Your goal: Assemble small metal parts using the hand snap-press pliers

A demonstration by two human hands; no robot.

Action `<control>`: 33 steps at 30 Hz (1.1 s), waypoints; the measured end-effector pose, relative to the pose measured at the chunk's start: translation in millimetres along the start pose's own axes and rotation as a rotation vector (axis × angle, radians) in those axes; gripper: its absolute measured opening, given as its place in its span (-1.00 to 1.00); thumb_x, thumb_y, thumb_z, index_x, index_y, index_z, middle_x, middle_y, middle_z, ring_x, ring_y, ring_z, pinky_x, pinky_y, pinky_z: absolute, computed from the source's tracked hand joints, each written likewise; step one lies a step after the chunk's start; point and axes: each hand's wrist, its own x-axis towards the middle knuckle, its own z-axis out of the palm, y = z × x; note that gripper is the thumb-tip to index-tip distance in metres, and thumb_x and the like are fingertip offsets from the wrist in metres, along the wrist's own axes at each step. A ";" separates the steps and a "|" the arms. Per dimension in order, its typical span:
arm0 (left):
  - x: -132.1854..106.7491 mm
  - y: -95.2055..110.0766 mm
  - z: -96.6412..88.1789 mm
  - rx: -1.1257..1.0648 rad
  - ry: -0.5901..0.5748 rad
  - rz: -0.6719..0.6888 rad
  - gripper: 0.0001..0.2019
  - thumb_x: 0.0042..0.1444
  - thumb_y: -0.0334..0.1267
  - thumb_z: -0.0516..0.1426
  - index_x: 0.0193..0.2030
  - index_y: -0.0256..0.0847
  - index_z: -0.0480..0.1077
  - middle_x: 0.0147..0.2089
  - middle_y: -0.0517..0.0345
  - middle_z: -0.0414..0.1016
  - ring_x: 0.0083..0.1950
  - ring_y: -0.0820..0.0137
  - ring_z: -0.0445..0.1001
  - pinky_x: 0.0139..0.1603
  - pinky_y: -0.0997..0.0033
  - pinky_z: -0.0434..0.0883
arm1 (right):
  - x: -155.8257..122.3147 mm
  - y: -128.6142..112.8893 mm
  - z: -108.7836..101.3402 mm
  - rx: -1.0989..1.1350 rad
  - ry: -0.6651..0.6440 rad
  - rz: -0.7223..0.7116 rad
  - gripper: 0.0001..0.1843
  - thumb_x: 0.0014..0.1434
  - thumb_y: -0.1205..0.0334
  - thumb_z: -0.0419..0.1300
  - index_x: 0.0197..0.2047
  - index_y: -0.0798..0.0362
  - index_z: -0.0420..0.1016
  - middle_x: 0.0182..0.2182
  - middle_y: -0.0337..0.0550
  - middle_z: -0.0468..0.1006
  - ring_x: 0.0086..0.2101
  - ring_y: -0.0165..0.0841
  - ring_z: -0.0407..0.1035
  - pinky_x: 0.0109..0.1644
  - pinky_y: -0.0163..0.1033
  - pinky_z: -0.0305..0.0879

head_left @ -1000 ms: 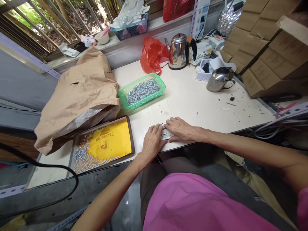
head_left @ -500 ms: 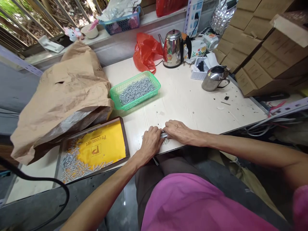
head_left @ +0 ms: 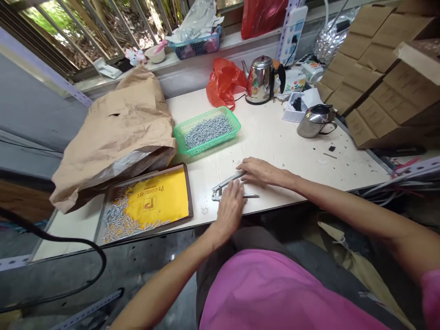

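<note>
A silver metal hand tool (head_left: 217, 195) with two long arms lies on the table, its arms spread in a V from a joint at the left and a small coil near that joint. My left hand (head_left: 231, 207) rests across the lower arm, fingers stretched out and not wrapped round it; it covers the tool's middle. At the free end of the upper arm, my right hand (head_left: 263, 172) has its fingers extended, loosely bent and slightly blurred. Whether the right fingertips touch that arm cannot be made out.
A green basket (head_left: 237, 130) of small metal pins stands behind the hands. To the left are a yellow-lined tray (head_left: 187, 183) with scattered pins and a large brown paper bag (head_left: 120, 123). Farther back stand a kettle (head_left: 260, 80), a steel pot (head_left: 311, 123) and cardboard boxes (head_left: 385, 87).
The tool's arms have spread apart; before, both hands were closed around it. My fingers have loosened, and the right hand sits farther from the left. The view has shifted slightly.
</note>
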 end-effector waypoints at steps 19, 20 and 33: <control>-75.4 26.3 -19.5 -0.317 0.123 0.280 -0.77 0.26 -0.24 0.06 -0.03 -0.28 0.40 -0.08 0.02 0.53 -0.06 0.36 0.48 -0.03 0.40 0.43 | 30.2 -85.4 33.8 -0.091 0.005 -0.675 -0.89 0.14 0.33 0.20 -0.42 0.06 0.49 -0.17 -0.05 0.46 0.01 -0.16 0.17 -0.06 -0.11 0.10; -85.9 21.2 -27.3 -0.294 0.155 0.270 -0.80 0.25 -0.27 0.07 -0.06 -0.28 0.42 -0.13 0.05 0.55 -0.12 0.39 0.48 -0.08 0.42 0.43 | 29.6 -86.3 38.5 -0.056 0.019 -0.699 -0.90 0.15 0.34 0.19 -0.41 0.06 0.48 -0.19 -0.04 0.46 -0.01 -0.17 0.19 -0.06 -0.11 0.12; -139.7 -212.6 -111.4 0.361 0.165 -1.155 -0.69 0.25 -0.23 -0.02 -0.15 -0.30 0.52 -0.11 -0.13 0.51 -0.02 0.12 0.42 -0.08 0.24 0.34 | 101.6 -46.5 -35.5 0.260 0.651 -0.236 -0.75 0.29 0.09 0.02 -0.08 -0.03 0.42 -0.26 -0.06 0.51 -0.23 -0.15 0.41 -0.12 -0.02 0.35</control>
